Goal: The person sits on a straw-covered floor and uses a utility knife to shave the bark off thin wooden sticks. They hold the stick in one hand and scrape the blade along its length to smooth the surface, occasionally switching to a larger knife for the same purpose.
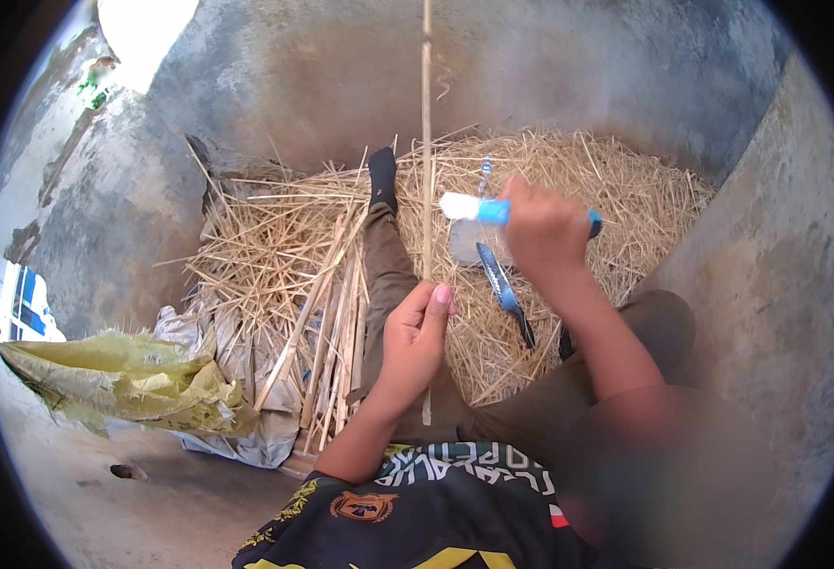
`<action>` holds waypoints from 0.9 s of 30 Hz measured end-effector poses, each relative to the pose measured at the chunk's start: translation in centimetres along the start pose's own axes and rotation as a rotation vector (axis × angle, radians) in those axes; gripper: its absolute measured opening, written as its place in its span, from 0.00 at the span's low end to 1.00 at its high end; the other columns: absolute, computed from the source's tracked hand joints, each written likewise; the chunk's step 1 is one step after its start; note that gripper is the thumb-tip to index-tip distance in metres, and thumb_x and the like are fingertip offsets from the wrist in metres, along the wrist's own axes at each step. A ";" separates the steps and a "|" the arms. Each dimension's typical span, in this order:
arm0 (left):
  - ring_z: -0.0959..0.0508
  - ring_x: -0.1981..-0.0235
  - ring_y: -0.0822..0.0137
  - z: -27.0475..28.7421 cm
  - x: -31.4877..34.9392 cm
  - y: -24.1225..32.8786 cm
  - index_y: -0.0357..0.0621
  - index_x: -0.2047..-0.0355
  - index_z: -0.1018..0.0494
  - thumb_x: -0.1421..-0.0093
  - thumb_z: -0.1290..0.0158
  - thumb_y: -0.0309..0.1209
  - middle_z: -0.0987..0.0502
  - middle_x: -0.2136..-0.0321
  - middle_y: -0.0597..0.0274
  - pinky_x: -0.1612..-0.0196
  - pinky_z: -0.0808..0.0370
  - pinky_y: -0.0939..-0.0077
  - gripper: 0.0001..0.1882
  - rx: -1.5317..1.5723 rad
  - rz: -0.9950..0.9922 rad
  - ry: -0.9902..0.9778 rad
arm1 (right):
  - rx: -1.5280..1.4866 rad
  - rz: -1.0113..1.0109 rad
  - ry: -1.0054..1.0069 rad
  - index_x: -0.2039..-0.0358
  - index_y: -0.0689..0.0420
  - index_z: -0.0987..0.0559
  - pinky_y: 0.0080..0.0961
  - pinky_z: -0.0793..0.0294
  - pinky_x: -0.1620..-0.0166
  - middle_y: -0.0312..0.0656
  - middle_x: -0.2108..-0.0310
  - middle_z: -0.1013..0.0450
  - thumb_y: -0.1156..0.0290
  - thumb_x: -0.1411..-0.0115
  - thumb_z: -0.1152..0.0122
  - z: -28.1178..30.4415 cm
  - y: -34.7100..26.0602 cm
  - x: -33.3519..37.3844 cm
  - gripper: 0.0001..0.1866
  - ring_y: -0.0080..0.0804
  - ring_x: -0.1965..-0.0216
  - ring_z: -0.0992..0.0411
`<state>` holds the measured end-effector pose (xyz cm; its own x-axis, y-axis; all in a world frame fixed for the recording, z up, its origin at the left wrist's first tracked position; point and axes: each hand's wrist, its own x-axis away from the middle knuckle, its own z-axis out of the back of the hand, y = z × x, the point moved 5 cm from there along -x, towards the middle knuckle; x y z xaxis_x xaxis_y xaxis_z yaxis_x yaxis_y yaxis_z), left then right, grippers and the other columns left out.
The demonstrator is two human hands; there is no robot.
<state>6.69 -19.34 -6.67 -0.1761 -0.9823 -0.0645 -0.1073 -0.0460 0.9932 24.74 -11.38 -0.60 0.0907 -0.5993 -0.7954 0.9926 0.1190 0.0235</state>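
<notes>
My left hand (417, 337) is closed around a long, thin bamboo stick (426, 142). The stick stands roughly upright in the view, its near end below the hand by my thigh and its far end running out past the top edge. To the right of it, my right hand (545, 232) is wrapped round a blue-handled knife (488, 211). Its bright, washed-out blade points left, close to the stick; I cannot tell whether they touch. A second knife (499, 280), with a dark blue blade and black handle, lies on the shavings below my right hand.
Straw-like shavings (616, 190) cover the floor between my legs and to the right. Split bamboo strips (327, 322) lie left of my outstretched leg. A torn yellow sack (123, 379) rests at the left. Grey concrete walls (569, 76) stand around me.
</notes>
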 end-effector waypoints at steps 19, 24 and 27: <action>0.43 0.79 0.84 1.0 2.1 0.0 0.42 0.60 0.31 0.23 0.62 0.39 0.39 0.78 0.74 0.75 0.44 0.88 0.15 -0.086 -0.042 -0.190 | -0.515 -0.365 -0.303 0.79 0.56 0.20 0.43 0.31 0.76 0.45 0.87 0.31 0.62 0.31 0.46 -0.8 0.8 1.0 0.20 0.47 0.84 0.29; 0.47 0.84 0.83 1.2 2.0 -0.6 0.42 0.64 0.32 0.23 0.63 0.40 0.43 0.82 0.75 0.80 0.47 0.86 0.17 0.013 0.074 -0.179 | -0.422 -0.250 -0.075 0.78 0.57 0.21 0.41 0.31 0.77 0.47 0.84 0.27 0.62 0.32 0.45 -0.4 1.8 0.7 0.18 0.46 0.82 0.27; 0.48 0.86 0.82 1.1 2.0 -1.3 0.43 0.65 0.32 0.23 0.62 0.42 0.46 0.84 0.76 0.82 0.49 0.85 0.18 -0.098 0.032 -0.160 | -0.371 -0.045 -0.002 0.81 0.56 0.23 0.38 0.30 0.81 0.44 0.86 0.28 0.63 0.34 0.43 0.6 0.0 0.3 0.18 0.43 0.87 0.28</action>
<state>5.38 -20.99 -8.22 -0.3320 -0.9424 -0.0399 -0.0050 -0.0406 0.9992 24.81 -12.04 -0.41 0.0481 -0.6117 -0.7897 0.8990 0.3710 -0.2326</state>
